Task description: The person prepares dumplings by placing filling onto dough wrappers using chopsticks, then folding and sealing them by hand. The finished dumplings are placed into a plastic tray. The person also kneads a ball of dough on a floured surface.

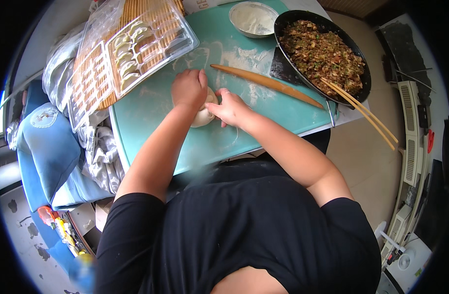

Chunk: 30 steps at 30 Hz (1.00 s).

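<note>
A pale lump of dough [203, 118] lies on the green board [158, 110], partly hidden under both my hands. My left hand [189, 88] presses down on the dough from its far left side, fingers curled over. Around the dough's right edge, the fingers and thumb of my right hand [228, 108] are closed. A wooden rolling pin [268, 85] tapered at both ends lies slantwise just beyond my right hand. Flour is dusted over the board around it.
Far left, a clear plastic tray [95, 73] carries several dumplings [128, 56] in its compartments. A flour bowl [256, 35] stands at the back. At the right, chopsticks [369, 116] rest across a black pan [364, 88] of chopped filling [322, 54]. Blue cushions [50, 147] lie left of the board.
</note>
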Tool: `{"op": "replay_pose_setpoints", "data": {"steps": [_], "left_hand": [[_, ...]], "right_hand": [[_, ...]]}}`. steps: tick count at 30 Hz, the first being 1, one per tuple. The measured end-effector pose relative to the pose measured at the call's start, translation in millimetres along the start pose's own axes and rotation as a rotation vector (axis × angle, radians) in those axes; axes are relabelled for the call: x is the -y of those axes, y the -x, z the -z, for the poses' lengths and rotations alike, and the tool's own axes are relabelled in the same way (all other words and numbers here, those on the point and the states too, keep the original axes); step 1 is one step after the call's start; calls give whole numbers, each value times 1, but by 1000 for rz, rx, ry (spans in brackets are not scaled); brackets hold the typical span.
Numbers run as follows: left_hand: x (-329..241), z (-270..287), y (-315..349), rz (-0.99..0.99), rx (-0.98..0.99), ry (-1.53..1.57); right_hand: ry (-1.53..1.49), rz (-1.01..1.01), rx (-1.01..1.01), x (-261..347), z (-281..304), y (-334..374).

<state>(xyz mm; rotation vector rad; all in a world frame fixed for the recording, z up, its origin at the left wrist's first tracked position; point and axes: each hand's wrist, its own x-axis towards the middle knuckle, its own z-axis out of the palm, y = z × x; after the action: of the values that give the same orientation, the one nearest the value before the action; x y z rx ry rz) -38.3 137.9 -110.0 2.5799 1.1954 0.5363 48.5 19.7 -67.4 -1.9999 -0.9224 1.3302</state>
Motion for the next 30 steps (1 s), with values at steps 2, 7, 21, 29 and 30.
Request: {"op": "replay_pose_setpoints", "data": {"steps": [2, 7, 21, 29, 30], "left_hand": [[-7, 9, -5, 113, 130, 72], [14, 29, 39, 532, 337, 924], [-9, 8, 62, 90, 19, -27], [-5, 18, 27, 322, 139, 144], [0, 14, 30, 309, 123, 198]], "right_hand": [[-134, -23, 7, 1, -2, -8], [63, 421, -122, -34, -26, -9], [28, 375, -242, -56, 4, 15], [3, 35, -33, -10, -7, -9], [17, 60, -64, -11, -10, -12]]}}
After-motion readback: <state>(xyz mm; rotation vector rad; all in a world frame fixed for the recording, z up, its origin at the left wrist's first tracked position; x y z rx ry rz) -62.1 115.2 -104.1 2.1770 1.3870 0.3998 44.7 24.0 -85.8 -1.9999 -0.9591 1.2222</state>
